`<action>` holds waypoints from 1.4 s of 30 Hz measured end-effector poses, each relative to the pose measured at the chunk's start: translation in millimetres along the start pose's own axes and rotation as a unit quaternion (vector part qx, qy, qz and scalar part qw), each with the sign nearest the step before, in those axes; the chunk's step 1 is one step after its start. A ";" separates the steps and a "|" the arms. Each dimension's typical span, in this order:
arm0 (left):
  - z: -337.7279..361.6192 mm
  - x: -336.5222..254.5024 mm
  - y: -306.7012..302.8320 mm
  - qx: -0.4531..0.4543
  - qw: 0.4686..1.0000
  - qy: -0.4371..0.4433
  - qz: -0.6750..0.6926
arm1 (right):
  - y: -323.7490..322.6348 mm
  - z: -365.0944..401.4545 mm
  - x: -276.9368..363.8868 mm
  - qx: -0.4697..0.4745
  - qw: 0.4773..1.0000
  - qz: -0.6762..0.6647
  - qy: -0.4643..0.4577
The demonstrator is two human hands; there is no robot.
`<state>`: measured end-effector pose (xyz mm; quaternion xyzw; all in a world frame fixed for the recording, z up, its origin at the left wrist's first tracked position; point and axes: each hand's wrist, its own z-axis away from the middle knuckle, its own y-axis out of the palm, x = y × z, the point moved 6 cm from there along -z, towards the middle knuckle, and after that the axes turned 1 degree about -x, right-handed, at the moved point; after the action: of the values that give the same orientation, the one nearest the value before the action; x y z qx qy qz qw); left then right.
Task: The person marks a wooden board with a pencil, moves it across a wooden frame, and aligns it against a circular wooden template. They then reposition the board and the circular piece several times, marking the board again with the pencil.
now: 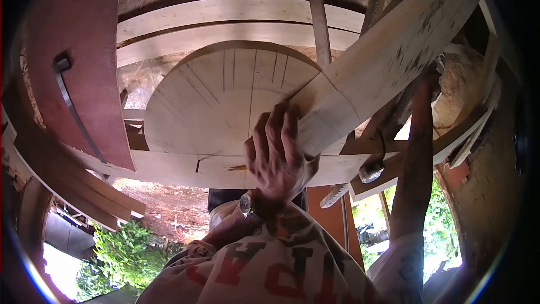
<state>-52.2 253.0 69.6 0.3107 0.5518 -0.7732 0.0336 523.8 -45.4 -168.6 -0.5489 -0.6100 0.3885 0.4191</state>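
Note:
My left hand (278, 155), with a watch at its wrist, is closed over the near end of a wide wooden plank (388, 59), fingers curled at its edge. That end lies on a rounded pale wooden board (197, 101) marked with several pencil lines. Beside my knuckles, the pointed tip of a pencil (237, 167) shows on the pale strip of wood (169, 163) at the board's near edge. My right arm reaches up on the right, and my right hand (430, 81) is in shade along the plank's far lower edge, its fingers mostly hidden.
A dark nail (197, 165) is on the near strip. On the reddish board (84, 0) at left lies a thin metal tool with a black end (62, 65). Two long planks (236, 11) run behind. Curved wooden pieces (84, 188) stand at lower left. A shiny metal-ended object (371, 171) sits right.

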 end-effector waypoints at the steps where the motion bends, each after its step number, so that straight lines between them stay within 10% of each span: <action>1: 1.1 0.4 0.8 -0.005 1.000 0.007 0.003 | 0.0 -1.4 -5.6 -0.005 1.000 0.000 0.005; 7: -3.0 -2.0 -2.4 -0.018 0.999 0.028 0.007 | -1.1 2.6 -45.9 -0.140 0.985 -0.099 -0.021; 10: -5.6 -6.3 -5.4 -0.007 0.999 0.030 0.009 | -146.2 70.8 93.9 -0.134 0.975 -0.168 -0.056; 17: -5.4 -17.2 -2.7 -0.020 0.998 0.057 -0.018 | -230.1 215.2 182.4 0.061 0.887 -0.406 -0.211; 19: -5.2 -20.0 -0.8 0.005 0.998 0.054 -0.029 | -200.9 249.4 176.9 0.315 0.754 -0.568 0.101; 20: -4.8 -20.9 -0.7 0.011 0.998 0.055 -0.039 | -197.8 281.4 188.7 0.445 0.573 -0.599 0.337; 29: -11.0 -22.5 2.1 0.001 0.997 0.076 -0.033 | -185.2 345.1 218.8 0.621 0.251 -0.648 0.362; 32: -12.5 -22.6 0.7 0.021 0.997 0.061 -0.031 | -176.7 342.9 212.5 0.676 0.272 -0.603 0.324; 33: -12.8 -22.7 0.8 0.015 0.997 0.064 -0.027 | -177.7 339.5 201.6 0.676 0.396 -0.537 0.312; 35: -12.9 -21.2 0.3 0.005 0.998 0.067 -0.020 | -174.3 335.5 198.4 0.700 0.397 -0.525 0.279; 36: -12.7 -19.7 0.3 0.006 0.998 0.065 -0.018 | -170.0 331.0 197.3 0.724 0.272 -0.577 0.261; 38: -12.7 -17.6 1.0 0.007 0.998 0.062 -0.012 | -166.0 314.7 194.1 0.750 0.186 -0.608 0.181; 42: -11.8 -14.7 1.3 -0.001 0.999 0.054 -0.004 | -168.7 301.3 195.8 0.740 0.307 -0.587 0.112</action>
<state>-34.7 258.5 73.7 0.3497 0.5546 -0.7551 0.0007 174.2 129.1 -98.9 0.4563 -0.1749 0.2632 0.8318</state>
